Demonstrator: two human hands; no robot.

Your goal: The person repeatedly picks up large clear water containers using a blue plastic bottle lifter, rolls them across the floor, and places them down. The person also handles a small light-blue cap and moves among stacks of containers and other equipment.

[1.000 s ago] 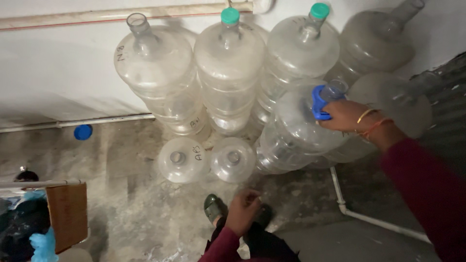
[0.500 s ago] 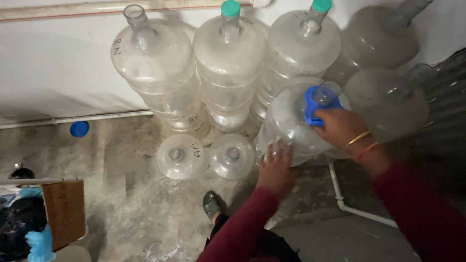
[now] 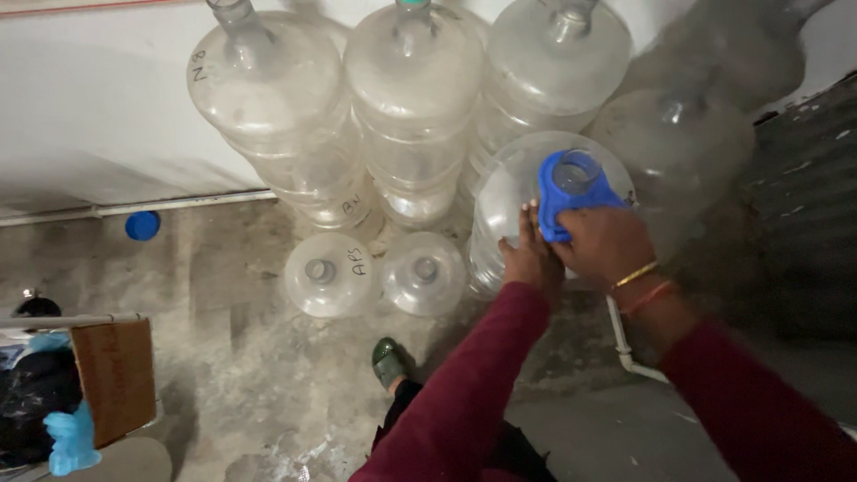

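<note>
A large clear water jug [image 3: 509, 192] stands in front of me, with a blue handle piece [image 3: 571, 192] around its open neck. My right hand [image 3: 607, 245] grips that blue handle from the near side. My left hand [image 3: 531, 254] rests flat on the jug's shoulder just left of the handle. Both sleeves are dark red, and bangles circle my right wrist.
Several more clear jugs [image 3: 268, 98] are stacked against the white wall, and two [image 3: 328, 272] stand on the concrete floor to the left. A blue cap [image 3: 141, 225] lies by a wall pipe. A cardboard box [image 3: 116, 375] sits at lower left. My green sandal [image 3: 390, 360] is below.
My left hand rose from near my knee and came to rest on the jug. The jug, held by its blue handle, came upright and nearer to me.
</note>
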